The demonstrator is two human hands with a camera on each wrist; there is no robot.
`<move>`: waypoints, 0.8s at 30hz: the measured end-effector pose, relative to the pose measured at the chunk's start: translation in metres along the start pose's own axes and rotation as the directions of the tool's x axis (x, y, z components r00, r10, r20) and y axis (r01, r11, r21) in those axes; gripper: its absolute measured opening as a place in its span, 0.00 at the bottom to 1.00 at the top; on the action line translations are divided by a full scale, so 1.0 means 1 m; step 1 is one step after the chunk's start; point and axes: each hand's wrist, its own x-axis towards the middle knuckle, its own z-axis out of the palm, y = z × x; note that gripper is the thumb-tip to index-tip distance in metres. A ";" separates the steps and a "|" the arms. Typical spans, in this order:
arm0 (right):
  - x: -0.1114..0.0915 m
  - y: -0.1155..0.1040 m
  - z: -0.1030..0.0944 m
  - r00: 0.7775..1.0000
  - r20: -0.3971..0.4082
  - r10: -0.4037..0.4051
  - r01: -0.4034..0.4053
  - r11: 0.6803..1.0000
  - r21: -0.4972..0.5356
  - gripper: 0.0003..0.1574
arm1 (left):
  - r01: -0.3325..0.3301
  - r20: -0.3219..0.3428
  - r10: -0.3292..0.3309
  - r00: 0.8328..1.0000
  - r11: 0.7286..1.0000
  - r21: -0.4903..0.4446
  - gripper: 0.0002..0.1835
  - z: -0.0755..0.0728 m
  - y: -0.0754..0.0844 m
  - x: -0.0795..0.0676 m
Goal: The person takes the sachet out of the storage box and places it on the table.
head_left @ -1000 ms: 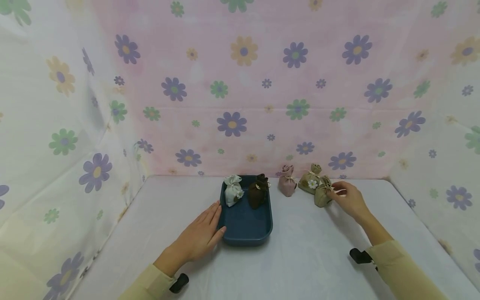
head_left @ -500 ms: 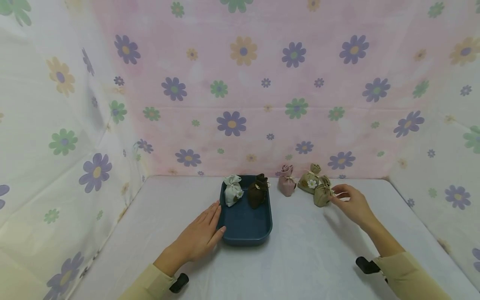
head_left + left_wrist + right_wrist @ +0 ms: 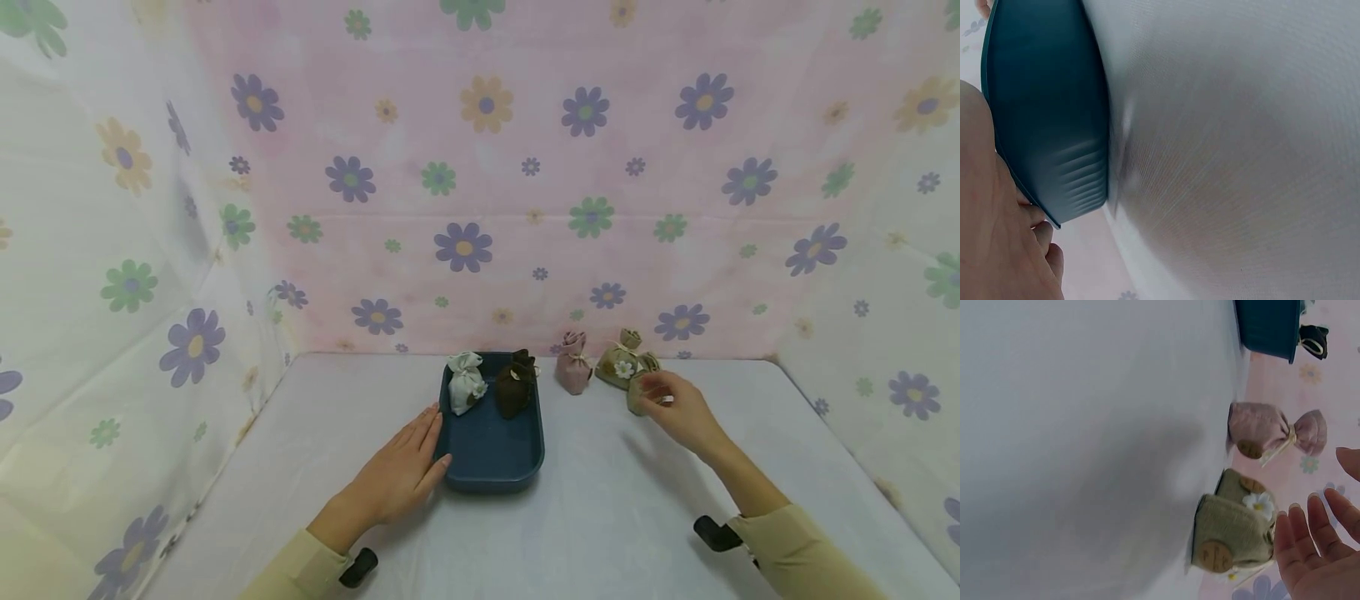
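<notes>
My left hand (image 3: pixel 397 475) lies along the left rim of a dark blue tray (image 3: pixel 491 483), its fingers straight; the left wrist view shows the fingers on the tray's edge (image 3: pixel 1047 125). Inside that tray stand a white drawstring pouch (image 3: pixel 467 385) and a dark brown drawstring pouch (image 3: pixel 514 387). My right hand (image 3: pixel 682 410) hovers at the neck of the nearer olive pouch (image 3: pixel 1232 534), partly covering it in the head view. In the right wrist view its fingers are extended, with the thumb apart from them. Behind, a second olive pouch (image 3: pixel 619 362) bears a white flower.
A pink drawstring pouch (image 3: pixel 574 364) stands between the tray and the olive pouches. White cloth covers the table (image 3: pixel 600 533). Flower-printed curtains (image 3: pixel 517 208) rise at the back and both sides.
My right hand drew slightly back to the right, then moved left and in front of the nearer olive pouch. The left hand and tray have stayed put.
</notes>
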 end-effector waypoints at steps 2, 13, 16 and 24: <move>0.002 -0.004 0.005 1.000 0.014 0.002 -0.002 1.000 0.020 0.25 | -0.001 -0.001 0.001 1.000 1.000 0.001 0.40 0.000 0.000 0.000; 0.014 -0.018 0.032 0.997 0.032 -0.066 0.064 0.996 0.061 0.24 | 0.006 0.001 -0.006 1.000 1.000 -0.010 0.39 0.001 0.000 0.000; 0.017 -0.022 0.038 0.996 0.033 -0.083 0.080 0.994 0.069 0.24 | 0.006 0.001 -0.006 1.000 1.000 -0.010 0.39 0.001 0.000 -0.001; 0.026 -0.033 0.052 0.995 0.073 -0.072 0.067 0.995 0.075 0.27 | 0.000 -0.007 0.000 1.000 1.000 0.003 0.39 0.002 -0.001 0.000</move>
